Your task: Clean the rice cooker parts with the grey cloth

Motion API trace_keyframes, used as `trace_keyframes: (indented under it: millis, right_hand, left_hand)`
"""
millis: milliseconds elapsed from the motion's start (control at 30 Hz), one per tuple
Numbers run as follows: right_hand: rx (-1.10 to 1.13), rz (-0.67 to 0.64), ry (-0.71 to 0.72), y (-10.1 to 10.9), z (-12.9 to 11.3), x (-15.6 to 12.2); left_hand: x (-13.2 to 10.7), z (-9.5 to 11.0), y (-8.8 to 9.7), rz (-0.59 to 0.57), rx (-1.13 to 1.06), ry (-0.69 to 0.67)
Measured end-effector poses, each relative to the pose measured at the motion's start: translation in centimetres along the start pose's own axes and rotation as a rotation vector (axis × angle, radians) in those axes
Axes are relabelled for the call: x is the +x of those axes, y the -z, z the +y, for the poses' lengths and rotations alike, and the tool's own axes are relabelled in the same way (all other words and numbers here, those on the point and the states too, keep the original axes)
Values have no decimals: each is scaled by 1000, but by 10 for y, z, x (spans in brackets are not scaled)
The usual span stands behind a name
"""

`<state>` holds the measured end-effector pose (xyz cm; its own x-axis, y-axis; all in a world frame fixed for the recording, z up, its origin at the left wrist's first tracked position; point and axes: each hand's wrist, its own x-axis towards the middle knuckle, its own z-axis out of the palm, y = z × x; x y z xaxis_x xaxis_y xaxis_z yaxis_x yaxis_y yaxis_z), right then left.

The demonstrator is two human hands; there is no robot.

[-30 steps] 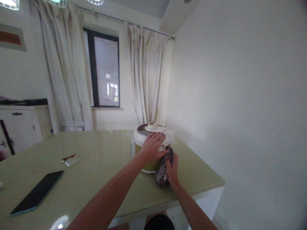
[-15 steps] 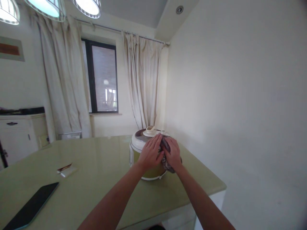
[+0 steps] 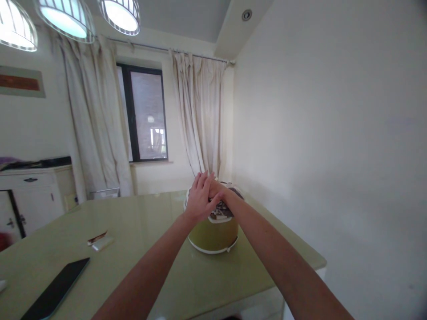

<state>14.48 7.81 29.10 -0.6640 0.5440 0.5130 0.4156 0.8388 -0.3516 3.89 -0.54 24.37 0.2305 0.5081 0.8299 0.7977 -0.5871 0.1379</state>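
Observation:
A rice cooker with a green body and a white rim stands on the table near its right side. My right hand is on top of the lid with a dark patterned cloth under it, part of the cloth hanging over the lid's front. My left hand rests on the lid's left side, fingers stretched forward and its thumb against the cloth. The two hands touch or overlap. Most of the lid and the right fingertips are hidden.
The green tabletop reaches far to the left. On it lie a dark flat tablet-like slab and a small packet. A white wall runs along the right, and curtains hang behind.
Both hands have moved from the cooker's front right up and left onto the lid. The cloth came along with the right hand. The view has shifted slightly.

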Motion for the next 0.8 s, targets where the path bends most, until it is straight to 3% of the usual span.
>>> trace_keyframes:
  millis: [167,333,400,500,600,800]
  right_hand:
    - [197,-59,-29,24,23,-17]
    - [332,-75,-90,37,35,-23]
    - [268,-42,-112,35,34,-18]
    - [-5,41,-197,31,34,-9]
    - [-198,-8,-254,31,34,-5]
    - [-267,-69,-274,38,34,-4]
  left_hand:
    - [7,-1,-12,-128,52,-18]
    - [12,-2,-14,-166,68,24]
    - [14,-7,-10,-191,76,62]
    - [13,-21,-5,-211,110,119]
    - [12,-39,-3,-207,116,176]
    - [9,-75,12,-222,80,359]
